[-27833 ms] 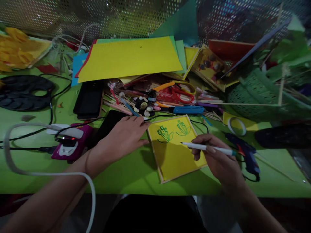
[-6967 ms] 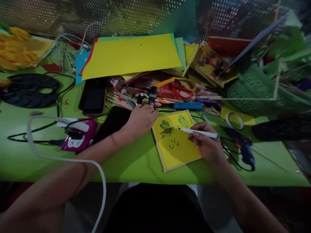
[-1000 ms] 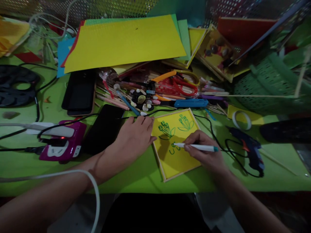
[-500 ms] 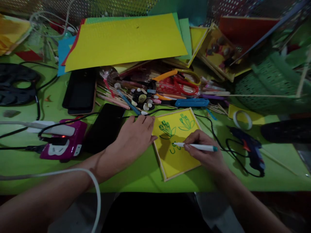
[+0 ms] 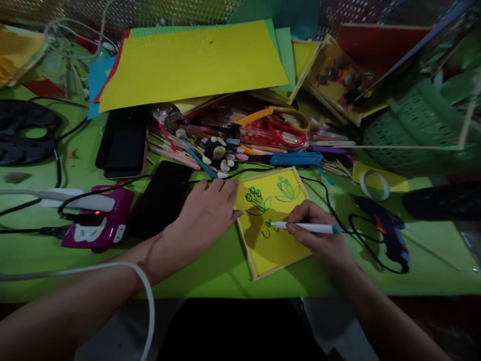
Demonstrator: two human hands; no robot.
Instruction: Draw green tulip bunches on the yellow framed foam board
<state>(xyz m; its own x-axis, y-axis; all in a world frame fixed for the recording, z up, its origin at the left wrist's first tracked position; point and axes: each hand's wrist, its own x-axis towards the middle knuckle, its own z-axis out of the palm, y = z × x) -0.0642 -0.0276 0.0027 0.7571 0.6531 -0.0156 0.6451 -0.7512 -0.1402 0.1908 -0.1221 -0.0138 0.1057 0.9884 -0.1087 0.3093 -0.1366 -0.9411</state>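
My right hand point(image 5: 315, 233) grips a white marker point(image 5: 310, 228) with a teal end, its tip on a yellow card point(image 5: 278, 255) framed by thin wooden sticks. Two green drawings of flowers with leaves fill the card's upper half. Below them, near the marker's tip, are a few small green strokes. My left hand point(image 5: 210, 210) lies flat, fingers stretched out, its fingertips and thumb at the card's left edge. A black phone point(image 5: 161, 198) lies beside that hand, partly behind it.
Left is a purple power strip point(image 5: 107, 220) with plugs and cables. Yellow sheets point(image 5: 195, 65) lie at the back above sticks, scissors point(image 5: 289, 130) and a blue cutter point(image 5: 295, 159). Right are a tape roll point(image 5: 376, 185), a glue gun point(image 5: 387, 230) and a green basket point(image 5: 417, 125).
The marker's tip has shifted slightly to the right, and the small strokes under it show a little more. My left hand stays in place.
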